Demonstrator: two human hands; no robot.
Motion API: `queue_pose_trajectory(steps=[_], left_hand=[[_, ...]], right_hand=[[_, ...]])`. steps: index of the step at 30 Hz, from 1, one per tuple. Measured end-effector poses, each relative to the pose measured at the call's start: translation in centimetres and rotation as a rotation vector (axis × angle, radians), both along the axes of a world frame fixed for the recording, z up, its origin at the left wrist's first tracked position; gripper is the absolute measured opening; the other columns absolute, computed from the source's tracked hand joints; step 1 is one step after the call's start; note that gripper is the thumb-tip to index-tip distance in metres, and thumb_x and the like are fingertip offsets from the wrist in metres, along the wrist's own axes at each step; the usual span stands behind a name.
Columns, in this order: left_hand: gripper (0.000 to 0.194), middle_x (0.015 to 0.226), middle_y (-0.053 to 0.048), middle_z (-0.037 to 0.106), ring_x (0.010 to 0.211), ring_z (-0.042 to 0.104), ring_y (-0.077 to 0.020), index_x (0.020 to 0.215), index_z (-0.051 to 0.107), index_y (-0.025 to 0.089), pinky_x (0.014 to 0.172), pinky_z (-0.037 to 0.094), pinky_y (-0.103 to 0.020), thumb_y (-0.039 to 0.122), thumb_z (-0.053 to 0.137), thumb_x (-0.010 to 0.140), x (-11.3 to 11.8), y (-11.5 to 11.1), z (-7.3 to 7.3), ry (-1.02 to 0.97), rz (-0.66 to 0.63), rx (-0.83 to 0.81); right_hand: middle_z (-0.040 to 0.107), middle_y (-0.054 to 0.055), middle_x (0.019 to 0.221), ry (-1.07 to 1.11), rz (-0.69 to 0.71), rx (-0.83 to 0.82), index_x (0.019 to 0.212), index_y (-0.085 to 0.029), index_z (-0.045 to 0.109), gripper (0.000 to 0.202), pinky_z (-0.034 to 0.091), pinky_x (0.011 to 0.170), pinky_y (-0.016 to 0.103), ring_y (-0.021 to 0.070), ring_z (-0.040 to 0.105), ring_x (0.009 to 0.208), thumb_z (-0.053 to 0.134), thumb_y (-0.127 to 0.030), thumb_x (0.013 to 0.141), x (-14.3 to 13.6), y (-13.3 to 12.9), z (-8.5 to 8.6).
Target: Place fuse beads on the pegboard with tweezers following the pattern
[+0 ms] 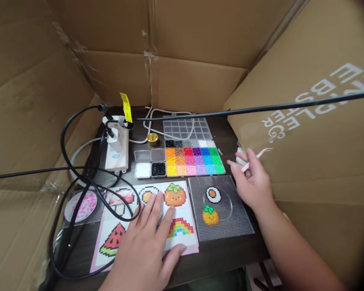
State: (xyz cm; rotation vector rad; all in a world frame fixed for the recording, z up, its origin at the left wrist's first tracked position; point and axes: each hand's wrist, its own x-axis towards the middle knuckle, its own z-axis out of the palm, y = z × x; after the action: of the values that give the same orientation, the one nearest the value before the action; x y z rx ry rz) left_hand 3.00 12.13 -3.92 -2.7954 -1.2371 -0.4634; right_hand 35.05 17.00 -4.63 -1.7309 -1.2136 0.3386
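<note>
My left hand (148,242) lies flat, fingers stretched out, on a pattern sheet (178,212) printed with pixel pictures such as a watermelon, a persimmon and a rainbow. Between the fingers of my right hand (253,180) are pink tweezers (262,152), their bent tips pointing up and right. That hand hovers at the upper right of a clear pegboard (230,228). Set on the board are a bead fried egg (213,195) and, below it, an orange bead persimmon (210,218) with green leaves. Behind the board stands a compartment box of coloured beads (195,161).
Small boxes of white beads (143,170) and black beads (158,169) sit beside a gold tin (152,139). Black cables (60,226) loop from a power strip (117,155) across a dish of pink beads (80,207). Cardboard walls (197,81) surround the dark table.
</note>
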Motion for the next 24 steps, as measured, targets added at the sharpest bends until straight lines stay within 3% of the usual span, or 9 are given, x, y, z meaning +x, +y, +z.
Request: queue_pose_trajectory(steps=[4, 13, 24], left_hand=[[0.059, 0.156, -0.019, 0.043, 0.144, 0.042, -0.0359, 0.139, 0.053, 0.020, 0.104, 0.048, -0.052, 0.049, 0.062, 0.087, 0.1, -0.1, 0.2, 0.003, 0.014, -0.039], [0.055, 0.156, -0.019, 0.042, 0.145, 0.040, -0.0362, 0.137, 0.055, 0.020, 0.105, 0.048, -0.053, 0.047, 0.059, 0.090, 0.1, -0.2, 0.3, 0.014, 0.021, -0.077], [0.054, 0.155, -0.019, 0.045, 0.143, 0.042, -0.0375, 0.137, 0.056, 0.018, 0.105, 0.047, -0.054, 0.045, 0.059, 0.090, 0.2, 0.0, 0.4, 0.005, 0.010, -0.059]], right_hand=[[0.048, 0.021, 0.151, -0.051, 0.050, 0.045, 0.156, -0.023, 0.030, 0.074, 0.055, 0.100, 0.052, 0.0299, 0.070, 0.115, 0.062, -0.045, 0.092, 0.3, -0.5, 0.4], [0.042, 0.022, 0.155, -0.169, 0.112, -0.029, 0.160, -0.029, 0.018, 0.068, 0.050, 0.104, 0.058, 0.0330, 0.065, 0.122, 0.049, -0.036, 0.100, -2.2, -6.1, -0.6], [0.044, 0.020, 0.155, -0.160, 0.162, 0.010, 0.160, -0.030, 0.019, 0.065, 0.048, 0.106, 0.060, 0.0318, 0.065, 0.123, 0.047, -0.032, 0.102, -2.6, -6.0, -0.9]])
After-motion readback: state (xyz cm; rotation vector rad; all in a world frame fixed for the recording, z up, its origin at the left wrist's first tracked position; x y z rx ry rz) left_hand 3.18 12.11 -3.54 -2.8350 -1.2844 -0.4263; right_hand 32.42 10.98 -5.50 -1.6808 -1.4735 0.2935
